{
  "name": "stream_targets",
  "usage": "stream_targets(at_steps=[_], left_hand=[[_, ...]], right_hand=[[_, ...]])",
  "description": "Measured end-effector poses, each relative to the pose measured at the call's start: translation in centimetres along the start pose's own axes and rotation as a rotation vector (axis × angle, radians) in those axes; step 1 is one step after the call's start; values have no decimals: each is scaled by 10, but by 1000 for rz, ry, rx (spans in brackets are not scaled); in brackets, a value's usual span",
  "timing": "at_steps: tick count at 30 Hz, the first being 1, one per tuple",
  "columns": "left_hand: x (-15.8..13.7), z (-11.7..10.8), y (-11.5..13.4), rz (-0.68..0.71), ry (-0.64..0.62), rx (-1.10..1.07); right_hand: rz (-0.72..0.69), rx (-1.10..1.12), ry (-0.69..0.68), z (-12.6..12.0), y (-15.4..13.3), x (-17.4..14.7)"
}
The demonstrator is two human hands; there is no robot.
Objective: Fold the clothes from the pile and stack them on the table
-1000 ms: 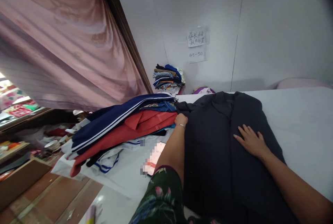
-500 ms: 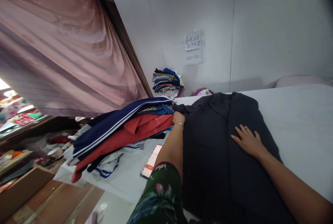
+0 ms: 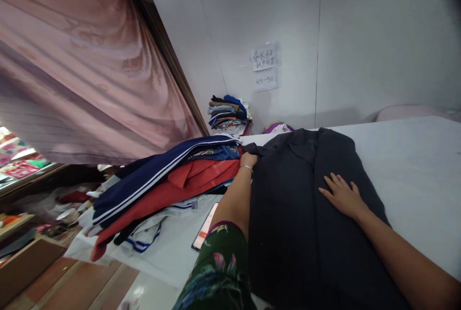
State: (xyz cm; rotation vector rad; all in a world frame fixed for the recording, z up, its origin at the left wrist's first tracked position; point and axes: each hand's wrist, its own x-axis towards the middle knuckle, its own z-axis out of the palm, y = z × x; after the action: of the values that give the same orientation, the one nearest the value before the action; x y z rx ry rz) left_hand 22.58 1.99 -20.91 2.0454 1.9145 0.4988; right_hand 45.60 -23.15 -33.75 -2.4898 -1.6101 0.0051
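Note:
A dark jacket (image 3: 284, 214) lies spread on the white table, its collar toward the wall. My left hand (image 3: 248, 160) is closed on the jacket's cloth at its upper left edge, where a bit of dark sleeve bunches up. Flat on the jacket's right side rests my right hand (image 3: 343, 196), fingers spread. Just left of my left hand is a heap of clothes, with a red garment (image 3: 201, 174) and navy trousers with white stripes (image 3: 144, 180) on top. A phone (image 3: 204, 228) lies partly hidden behind my left forearm.
Folded clothes stand in a stack (image 3: 228, 114) against the wall, beside a purple and white bundle (image 3: 278, 127). Two handwritten paper notes (image 3: 266, 66) hang above. A pink curtain (image 3: 108, 70) drapes at the left. The white table (image 3: 414, 166) extends to the right.
The view has shifted slightly. My left hand keeps its grip at the jacket's edge, with the sleeve cloth beside it slightly shifted. My right hand stays flat on the jacket.

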Motion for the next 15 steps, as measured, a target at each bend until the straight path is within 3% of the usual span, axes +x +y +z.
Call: stream_targets(at_steps=[4,9,12,15], left_hand=[[2,-18,14,110,33,11],[14,-67,47,274,222,60],[7,-89,67,666,389,182],[-26,-81,78,1206,407,299]], right_hand=[[-1,2,-10,-2,0,0],[3,6,-2,1,2,1],[8,32,14,4,3,3],[14,89,47,5,3,4]])
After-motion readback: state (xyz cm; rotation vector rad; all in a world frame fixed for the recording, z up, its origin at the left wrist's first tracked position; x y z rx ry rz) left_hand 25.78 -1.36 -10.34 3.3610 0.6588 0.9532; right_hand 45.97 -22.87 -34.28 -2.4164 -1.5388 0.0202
